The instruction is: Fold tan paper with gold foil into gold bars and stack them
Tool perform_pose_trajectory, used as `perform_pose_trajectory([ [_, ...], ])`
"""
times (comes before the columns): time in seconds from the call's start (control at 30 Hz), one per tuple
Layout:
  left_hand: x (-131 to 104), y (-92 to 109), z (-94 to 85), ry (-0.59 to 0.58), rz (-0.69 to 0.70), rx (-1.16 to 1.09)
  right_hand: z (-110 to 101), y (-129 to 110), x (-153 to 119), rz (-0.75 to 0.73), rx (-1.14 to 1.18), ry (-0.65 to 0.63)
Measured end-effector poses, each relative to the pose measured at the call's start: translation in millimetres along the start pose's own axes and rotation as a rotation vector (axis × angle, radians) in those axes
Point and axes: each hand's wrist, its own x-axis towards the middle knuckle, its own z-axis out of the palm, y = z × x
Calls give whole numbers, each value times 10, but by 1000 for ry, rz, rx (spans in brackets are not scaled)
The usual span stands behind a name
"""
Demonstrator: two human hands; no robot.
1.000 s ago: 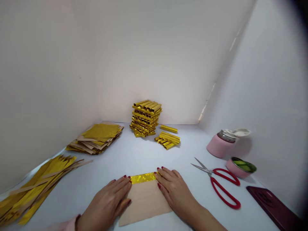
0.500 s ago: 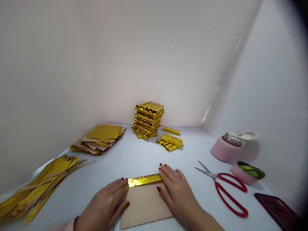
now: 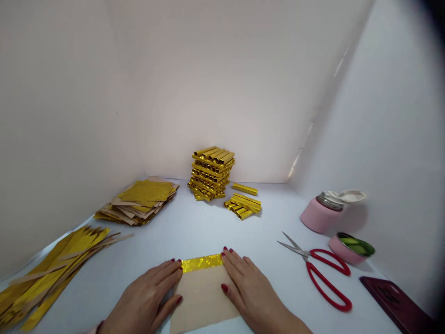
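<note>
A tan-backed gold foil paper [image 3: 205, 301] lies flat on the table in front of me, its far edge folded over into a shiny gold band [image 3: 202, 263]. On the left end of that band rest the fingertips of my left hand [image 3: 146, 287], stretched out, with the thumb on the tan side. My right hand [image 3: 250, 287] lies flat over the band's right end, fingers extended and thumb on the sheet. Red scissors [image 3: 328, 278] with blades apart lie to the right of my right hand.
Gold strips [image 3: 59, 273] lie at the left, before a stack of gold sheets [image 3: 139, 204]. Gold paper tubes [image 3: 211, 174] are stacked at the back, with several loose tubes [image 3: 245, 204] beside them. At right are a pink jar [image 3: 320, 215], pink bowl [image 3: 347, 253] and dark red phone case [image 3: 392, 301].
My right hand has slid slightly down and left along the folded band. The band looks flatter and more evenly lit. The whole view has shifted a little.
</note>
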Motion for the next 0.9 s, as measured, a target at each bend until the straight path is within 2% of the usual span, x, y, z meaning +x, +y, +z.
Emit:
perform_pose_trajectory([
  [0.07, 71, 56, -41, -16, -30, -22, -1, 22, -18, 12, -18, 21],
  [0.17, 290, 257, -57, -59, -100, -8, 36, 7, -13, -5, -40, 60],
  [0.27, 533, 492, 42, -24, 23, -34, 86, 9, -11, -35, -54, 99],
  [0.37, 632, 586, 175, -106, 100, -117, 107, 36, -21, -64, -61, 101],
  [0.43, 579, 536, 219, -142, 109, -149, 100, 51, -30, -70, -59, 102],
  [0.5, 455, 430, 209, -125, 85, -139, 83, 57, -39, -71, -50, 110],
  [0.7, 101, 130, 49, -143, 17, -62, 39, 36, -53, -59, -26, 101],
  [0.8, 92, 22, 16, -181, -4, -73, 30, 39, -44, -47, -21, 102],
  [0.9, 185, -22, 4, -218, -21, -58, 24, 62, -33, -18, -19, 103],
])
